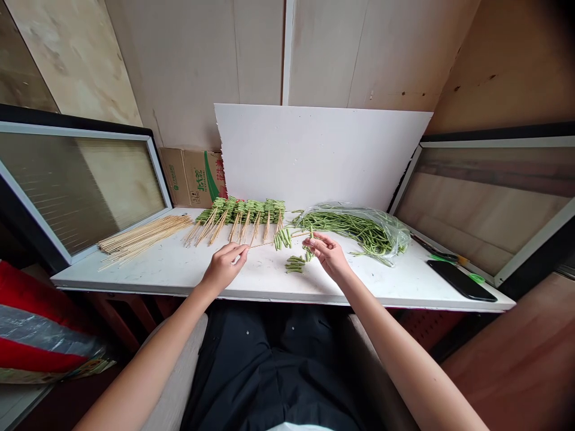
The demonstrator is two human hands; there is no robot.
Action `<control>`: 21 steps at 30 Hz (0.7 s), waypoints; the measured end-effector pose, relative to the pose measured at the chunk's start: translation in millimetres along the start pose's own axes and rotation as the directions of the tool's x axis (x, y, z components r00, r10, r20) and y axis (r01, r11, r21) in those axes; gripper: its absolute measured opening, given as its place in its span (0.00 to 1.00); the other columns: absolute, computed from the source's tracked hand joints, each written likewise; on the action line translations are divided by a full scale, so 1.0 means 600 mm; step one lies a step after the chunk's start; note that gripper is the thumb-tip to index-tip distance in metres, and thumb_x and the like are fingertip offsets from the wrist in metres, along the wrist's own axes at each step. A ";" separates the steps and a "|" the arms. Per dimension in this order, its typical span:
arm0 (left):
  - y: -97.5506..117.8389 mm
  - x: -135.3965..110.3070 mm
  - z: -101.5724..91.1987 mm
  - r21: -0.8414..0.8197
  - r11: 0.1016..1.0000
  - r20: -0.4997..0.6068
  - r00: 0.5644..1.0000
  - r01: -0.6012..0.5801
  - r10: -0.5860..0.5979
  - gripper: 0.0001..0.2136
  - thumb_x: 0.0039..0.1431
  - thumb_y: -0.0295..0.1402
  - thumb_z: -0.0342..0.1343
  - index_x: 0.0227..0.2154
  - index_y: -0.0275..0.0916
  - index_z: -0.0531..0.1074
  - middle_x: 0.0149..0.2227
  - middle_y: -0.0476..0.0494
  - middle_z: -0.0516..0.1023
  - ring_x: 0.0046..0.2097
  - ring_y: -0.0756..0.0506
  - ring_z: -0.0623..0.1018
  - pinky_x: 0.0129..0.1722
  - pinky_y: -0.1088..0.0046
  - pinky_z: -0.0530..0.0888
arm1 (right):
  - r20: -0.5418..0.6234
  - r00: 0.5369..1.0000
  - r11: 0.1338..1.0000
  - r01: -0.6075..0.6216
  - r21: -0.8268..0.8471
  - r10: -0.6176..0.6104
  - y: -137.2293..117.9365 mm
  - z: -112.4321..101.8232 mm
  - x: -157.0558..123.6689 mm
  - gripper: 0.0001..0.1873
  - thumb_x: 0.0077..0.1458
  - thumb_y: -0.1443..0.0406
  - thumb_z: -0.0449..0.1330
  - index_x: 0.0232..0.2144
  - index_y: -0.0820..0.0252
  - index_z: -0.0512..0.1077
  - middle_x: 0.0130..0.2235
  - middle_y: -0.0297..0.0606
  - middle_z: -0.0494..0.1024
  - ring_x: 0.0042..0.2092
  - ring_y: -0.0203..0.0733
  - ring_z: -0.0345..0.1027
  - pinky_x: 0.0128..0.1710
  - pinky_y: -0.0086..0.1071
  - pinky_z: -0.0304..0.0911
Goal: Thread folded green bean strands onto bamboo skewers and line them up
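Observation:
My left hand point(228, 264) pinches the rear part of a thin wooden skewer point(261, 244), which runs across toward my right hand. Cut green bean pieces point(283, 239) sit side by side along the skewer. At its far end my right hand point(328, 251) is closed on a green bean piece point(311, 231) at the skewer's tip. Below, on the white table, lies a small pile of loose cut bean pieces point(295, 264). Behind my hands, finished-looking bean skewers point(251, 211) lie in a row, their sticks pointing toward me.
Bare skewers point(142, 234) are heaped at the left of the table point(171, 272). Long green beans point(354, 226) lie in a clear plastic bag point(399, 234) at the right. A black phone point(461, 280) rests near the right edge. A cardboard box point(192, 175) and a white board point(321, 155) stand behind.

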State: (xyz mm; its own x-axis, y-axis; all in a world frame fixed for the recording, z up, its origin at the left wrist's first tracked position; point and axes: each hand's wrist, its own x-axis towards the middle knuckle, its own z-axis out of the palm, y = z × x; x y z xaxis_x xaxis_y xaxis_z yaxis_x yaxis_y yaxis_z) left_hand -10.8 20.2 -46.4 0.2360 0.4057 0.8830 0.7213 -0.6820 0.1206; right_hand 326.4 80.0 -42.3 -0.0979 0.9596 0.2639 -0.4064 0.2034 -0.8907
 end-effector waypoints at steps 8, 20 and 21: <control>-0.009 0.001 -0.006 0.017 1.000 -0.018 1.000 -0.019 0.020 0.10 0.71 0.27 0.54 0.47 0.39 0.81 0.38 0.43 0.82 0.35 0.49 0.79 0.44 0.72 0.77 | 0.128 0.988 0.996 -0.083 0.011 0.081 -0.024 0.007 -0.010 0.20 0.49 0.55 0.77 0.41 0.59 0.83 0.48 0.46 0.86 0.53 0.51 0.81 0.51 0.36 0.75; -0.005 0.001 -0.004 0.011 0.999 -0.012 0.999 -0.034 0.034 0.10 0.71 0.27 0.54 0.47 0.39 0.81 0.38 0.43 0.83 0.35 0.48 0.79 0.43 0.72 0.78 | 0.063 0.998 1.000 -0.026 -0.003 0.026 -0.026 0.014 -0.011 0.20 0.49 0.51 0.77 0.39 0.57 0.84 0.45 0.41 0.85 0.49 0.46 0.80 0.43 0.31 0.76; -0.005 0.000 -0.003 0.014 0.999 -0.007 0.999 -0.036 0.036 0.10 0.71 0.27 0.54 0.46 0.39 0.81 0.38 0.43 0.83 0.35 0.48 0.79 0.43 0.72 0.78 | 0.061 0.998 1.000 -0.030 0.003 0.029 -0.023 0.013 -0.010 0.20 0.50 0.51 0.76 0.40 0.56 0.84 0.45 0.41 0.85 0.49 0.46 0.80 0.42 0.30 0.76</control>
State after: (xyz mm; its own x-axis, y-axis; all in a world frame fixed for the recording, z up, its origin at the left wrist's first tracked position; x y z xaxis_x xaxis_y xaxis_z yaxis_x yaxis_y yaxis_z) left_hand -14.0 21.1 -45.8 0.2575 0.3765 0.8899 0.7210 -0.6880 0.0824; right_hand 325.4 70.0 -28.8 -0.1652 0.9514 0.2598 -0.4065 0.1743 -0.8969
